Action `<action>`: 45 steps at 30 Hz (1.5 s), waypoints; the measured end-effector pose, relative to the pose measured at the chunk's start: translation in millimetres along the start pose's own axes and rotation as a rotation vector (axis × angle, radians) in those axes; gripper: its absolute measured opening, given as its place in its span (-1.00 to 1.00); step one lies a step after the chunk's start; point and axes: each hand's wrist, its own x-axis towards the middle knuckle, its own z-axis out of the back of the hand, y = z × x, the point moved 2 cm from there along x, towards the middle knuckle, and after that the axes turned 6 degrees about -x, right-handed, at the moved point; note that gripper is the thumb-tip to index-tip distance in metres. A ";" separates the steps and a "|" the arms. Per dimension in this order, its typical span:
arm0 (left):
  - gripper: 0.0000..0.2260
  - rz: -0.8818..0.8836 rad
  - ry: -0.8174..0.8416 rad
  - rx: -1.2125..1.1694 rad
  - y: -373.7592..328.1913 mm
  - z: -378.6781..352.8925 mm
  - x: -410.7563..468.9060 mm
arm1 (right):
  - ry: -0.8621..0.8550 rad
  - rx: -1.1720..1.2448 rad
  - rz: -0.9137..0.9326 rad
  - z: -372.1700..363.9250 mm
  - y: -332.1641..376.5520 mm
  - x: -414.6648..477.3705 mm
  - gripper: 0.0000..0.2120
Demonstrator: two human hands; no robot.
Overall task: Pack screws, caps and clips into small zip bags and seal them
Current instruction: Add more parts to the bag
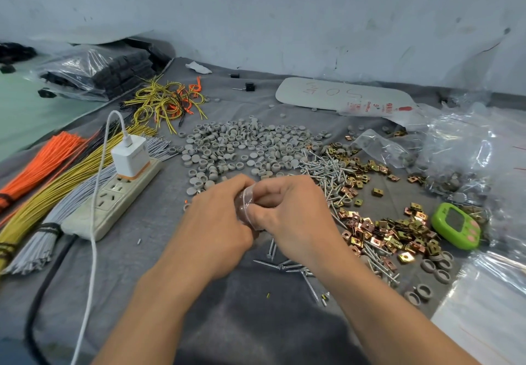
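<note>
My left hand [219, 216] and my right hand [287, 211] meet at the centre of the grey cloth, and both grip a small clear zip bag [245, 202] held between them; its contents are hidden. Behind the hands spreads a heap of grey round caps [242, 145]. To the right lie silver screws [327, 168] mixed with brass-coloured clips [384, 231]. More screws [284, 265] lie just under my right wrist.
A white power strip [113, 202] with a charger and cable sits at left, beside bundles of orange, yellow and grey wires [57, 171]. A green timer [455, 225] lies at right near clear plastic bags [466, 148]. A white card [341, 94] lies at the back.
</note>
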 end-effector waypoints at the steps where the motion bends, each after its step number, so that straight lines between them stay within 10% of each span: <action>1: -0.67 -0.006 0.008 -0.016 -0.7 0.3 -0.2 | 0.014 -0.016 0.016 -1.1 0.0 0.7 -0.84; 7: -0.71 0.010 -0.015 -0.063 0.1 3.6 -1.3 | 0.082 -0.189 0.131 -4.2 5.1 1.6 -0.62; 12: -0.80 0.069 -0.213 -0.076 4.6 13.4 0.5 | -0.311 0.002 -0.001 23.7 -2.8 7.3 -0.75; 18: -0.79 0.106 -0.314 -0.105 6.0 17.3 1.6 | 0.156 -0.793 0.030 12.1 -12.5 0.9 -0.49; 26: -0.70 0.125 -0.313 -0.105 7.1 16.4 0.7 | 0.189 -0.887 0.028 10.5 -14.4 1.3 -0.71; 32: -0.54 0.117 -0.174 -0.081 4.0 6.9 -1.0 | -0.254 -0.243 0.109 22.5 -6.1 1.2 -0.84; 37: -0.43 0.042 0.005 -0.012 -3.1 -5.9 -0.7 | -0.022 0.059 0.034 12.7 2.6 -4.4 -0.80; 42: -0.68 -0.010 0.028 -0.023 -6.0 -7.3 0.7 | 0.206 -0.181 0.135 11.2 0.5 1.0 -0.64; 45: -0.76 -0.027 -0.015 -0.037 -4.7 -4.5 1.3 | 0.071 -0.067 0.089 20.4 -1.3 2.1 -0.64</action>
